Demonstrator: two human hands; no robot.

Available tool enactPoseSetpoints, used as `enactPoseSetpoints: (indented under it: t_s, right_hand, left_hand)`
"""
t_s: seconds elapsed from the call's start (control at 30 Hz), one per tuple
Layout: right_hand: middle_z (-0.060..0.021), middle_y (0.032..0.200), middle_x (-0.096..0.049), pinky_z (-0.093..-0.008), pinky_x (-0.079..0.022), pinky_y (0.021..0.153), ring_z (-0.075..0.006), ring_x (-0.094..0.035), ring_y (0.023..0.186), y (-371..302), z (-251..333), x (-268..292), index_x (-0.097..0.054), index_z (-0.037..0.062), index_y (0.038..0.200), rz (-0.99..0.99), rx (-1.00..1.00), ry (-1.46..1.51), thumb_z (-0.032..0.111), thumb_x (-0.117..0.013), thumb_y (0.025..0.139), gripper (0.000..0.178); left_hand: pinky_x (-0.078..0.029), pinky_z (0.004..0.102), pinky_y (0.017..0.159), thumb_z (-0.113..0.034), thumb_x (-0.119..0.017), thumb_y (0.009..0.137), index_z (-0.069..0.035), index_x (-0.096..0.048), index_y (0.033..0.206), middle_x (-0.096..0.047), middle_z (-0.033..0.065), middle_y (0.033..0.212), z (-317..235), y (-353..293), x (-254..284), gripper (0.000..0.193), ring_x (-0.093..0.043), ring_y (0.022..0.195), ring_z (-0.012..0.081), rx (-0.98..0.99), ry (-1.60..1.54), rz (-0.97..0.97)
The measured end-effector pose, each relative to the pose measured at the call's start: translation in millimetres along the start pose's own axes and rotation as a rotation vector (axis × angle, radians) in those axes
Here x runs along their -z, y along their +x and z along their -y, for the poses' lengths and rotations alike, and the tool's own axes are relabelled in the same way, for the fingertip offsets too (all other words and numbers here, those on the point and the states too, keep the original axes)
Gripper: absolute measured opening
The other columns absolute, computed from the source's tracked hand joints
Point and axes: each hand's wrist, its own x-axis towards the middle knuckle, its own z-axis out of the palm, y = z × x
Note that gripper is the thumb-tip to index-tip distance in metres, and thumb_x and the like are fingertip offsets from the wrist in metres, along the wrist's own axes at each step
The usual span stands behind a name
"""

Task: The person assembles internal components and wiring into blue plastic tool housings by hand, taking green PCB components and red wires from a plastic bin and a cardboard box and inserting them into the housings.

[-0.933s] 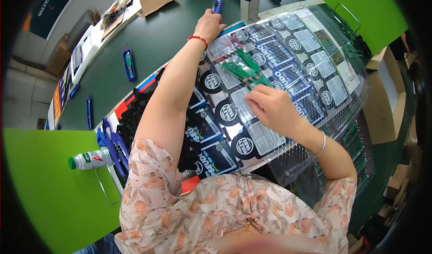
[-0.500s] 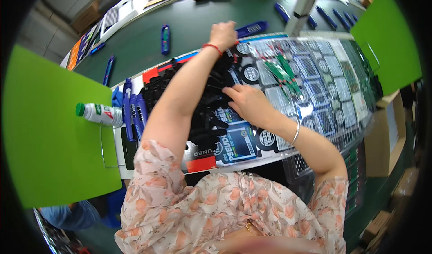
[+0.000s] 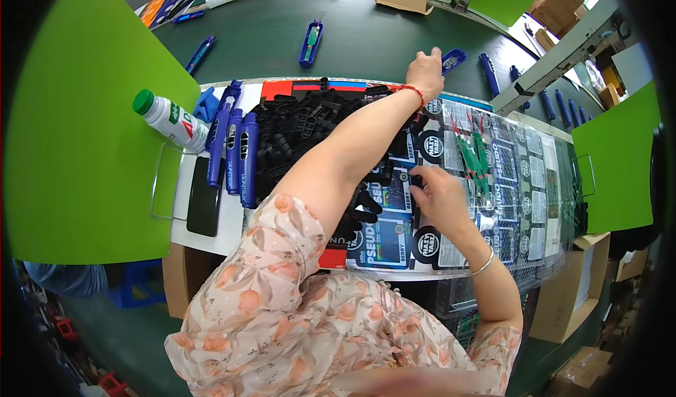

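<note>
My left hand (image 3: 426, 77), with a red bracelet at the wrist, reaches over the far edge of the work board. Its fingers are closed at the near end of an open blue pen-shaped casing (image 3: 454, 60), partly hiding it. Nearer to me, my right hand (image 3: 440, 194) is over the printed packaging sheets (image 3: 386, 246), thumb and fingers curled around a small black plastic part (image 3: 417, 181), mostly covered by the fingers. Left of it lies a heap of black plastic parts (image 3: 299, 126), partly under my left forearm. Green circuit boards with red wires (image 3: 475, 159) rest to the right.
Blue casings (image 3: 246, 159) lie at the left beside a dark phone (image 3: 204, 203) and a white bottle with a green cap (image 3: 169, 121). Along the green far surface (image 3: 366, 34) are another casing holding a green board (image 3: 310, 43) and several blue casings (image 3: 489, 74). Green panels (image 3: 91, 150) flank the board.
The whole view has shifted and turned. My left hand has come further over the end of the blue casing, covering more of it. My right hand's fingers have curled in more.
</note>
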Motion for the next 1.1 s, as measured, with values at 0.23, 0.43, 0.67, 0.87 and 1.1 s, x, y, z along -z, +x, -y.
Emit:
enactPoseSetpoints:
  t_s: [0.23, 0.43, 0.67, 0.87, 1.1]
  right_hand:
    - [-0.0032, 0.08, -0.067, -0.0212, -0.044, 0.051, -0.0087, -0.062, 0.066, 7, -16, 38, -0.067, 0.0027, 0.101, -0.407, -0.292, 0.664, 0.011, -0.073, 0.084, 0.02]
    - [-0.004, 0.091, -0.068, -0.0168, -0.045, 0.056, -0.0068, -0.062, 0.07, 17, 18, 71, -0.066, -0.0009, 0.104, -0.623, -0.24, 0.796, 0.01, -0.072, 0.086, 0.022]
    - [-0.0066, 0.082, -0.071, -0.0245, -0.05, 0.061, -0.0097, -0.063, 0.067, 11, 27, 43, -0.07, 0.0002, 0.093, -0.459, -0.051, 0.526, 0.009, -0.075, 0.08, 0.017]
    - [-0.0076, 0.08, -0.071, -0.0248, -0.049, 0.057, -0.011, -0.063, 0.062, 1, 25, 35, -0.07, 0.0003, 0.092, -0.498, -0.073, 0.44, 0.01, -0.075, 0.079, 0.017]
    - [-0.0077, 0.094, -0.063, -0.0305, -0.05, 0.062, -0.0179, -0.062, 0.069, -8, 23, 25, -0.07, 0.0056, 0.093, -0.508, 0.002, 0.256, 0.01, -0.076, 0.073, 0.022]
  left_hand:
    - [-0.05, 0.0228, 0.059, 0.003, -0.061, 0.088, -0.001, -0.05, 0.125, -0.054, 0.0046, 0.086, -29, -95, 92, 0.039, -0.06, 0.072, 0.0115, 0.316, -1.616, 0.442]
    - [-0.039, 0.0216, 0.052, -0.015, -0.058, 0.096, -0.003, -0.051, 0.114, -0.059, 0.0053, 0.09, -24, -199, 130, 0.023, -0.05, 0.062, 0.0075, 0.408, -1.51, 0.375]
    - [-0.042, 0.0192, 0.053, -0.008, -0.056, 0.096, -0.008, -0.028, 0.151, -0.064, 0.0099, 0.104, -25, -248, 116, 0.062, -0.052, 0.062, 0.0062, 0.334, -1.418, 0.442]
    - [-0.045, 0.0202, 0.055, -0.007, -0.053, 0.098, -0.013, -0.024, 0.153, -0.064, 0.0121, 0.108, -32, -256, 113, 0.063, -0.054, 0.064, 0.0071, 0.255, -1.443, 0.41]
    - [-0.045, 0.0205, 0.055, -0.008, -0.051, 0.098, -0.012, -0.024, 0.153, -0.065, 0.0096, 0.103, -27, -261, 102, 0.061, -0.056, 0.064, 0.0073, 0.271, -1.491, 0.456]
